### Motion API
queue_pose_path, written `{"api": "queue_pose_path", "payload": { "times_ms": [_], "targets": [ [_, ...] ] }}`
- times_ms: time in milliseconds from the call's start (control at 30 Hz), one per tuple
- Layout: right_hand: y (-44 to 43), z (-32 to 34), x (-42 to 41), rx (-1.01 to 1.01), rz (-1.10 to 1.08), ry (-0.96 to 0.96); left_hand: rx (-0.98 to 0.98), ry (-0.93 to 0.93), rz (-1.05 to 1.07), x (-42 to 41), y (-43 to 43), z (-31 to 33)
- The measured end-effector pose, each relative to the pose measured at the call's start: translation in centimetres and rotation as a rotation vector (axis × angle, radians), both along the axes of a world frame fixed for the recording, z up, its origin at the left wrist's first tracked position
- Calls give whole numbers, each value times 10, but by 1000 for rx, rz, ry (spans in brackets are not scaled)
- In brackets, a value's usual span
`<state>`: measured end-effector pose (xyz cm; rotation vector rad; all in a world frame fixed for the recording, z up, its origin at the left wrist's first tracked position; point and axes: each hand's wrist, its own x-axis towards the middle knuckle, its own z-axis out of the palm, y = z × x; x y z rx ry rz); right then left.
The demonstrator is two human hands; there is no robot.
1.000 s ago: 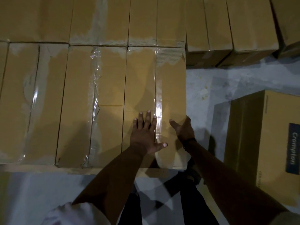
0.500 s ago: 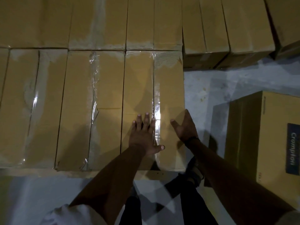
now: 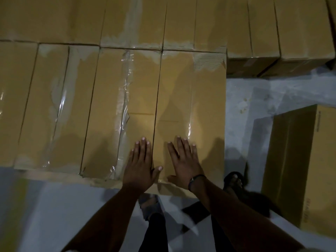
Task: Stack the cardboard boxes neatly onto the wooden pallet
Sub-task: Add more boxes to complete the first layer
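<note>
Both grips lie flat and wide, holding nothing: left grip on the neighbour box, right grip on the end box at the pallet's near right corner. It looks stiff, bulky and tape-slick on top; I'd hold its bottom edges.

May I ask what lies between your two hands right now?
Head view: only bare cardboard box top between the left hand and right hand; nothing else there.

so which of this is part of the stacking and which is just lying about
In the job: near row of tan taped cardboard boxes; left hand and right hand flat on it; tall brown carton on the floor, likely next.
Lying about: lower brown boxes far right; black wristband; grey floor.
</note>
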<state>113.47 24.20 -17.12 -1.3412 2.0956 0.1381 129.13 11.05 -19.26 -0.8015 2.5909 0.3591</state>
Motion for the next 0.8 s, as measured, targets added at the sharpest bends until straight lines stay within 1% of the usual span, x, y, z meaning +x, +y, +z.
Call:
{"api": "queue_pose_path", "payload": {
  "times_ms": [167,300,400,533,667,800],
  "targets": [
    [-4,-13,10,102,30,62,39,13,-1,5,1,-3],
    [-9,-7,5,177,42,10,118,-84,-25,2,-11,8],
    [-17,15,0,247,2,-56,155,-165,-50,-6,-22,29],
    [-33,79,-5,189,-111,-40,154,-93,-78,-20,-34,84],
    [-39,166,-3,110,-127,24,158,-6,-96,-20,-25,164],
    [-41,242,12,33,-202,79,125,29,-47,-4,-17,241]
  ]
}}
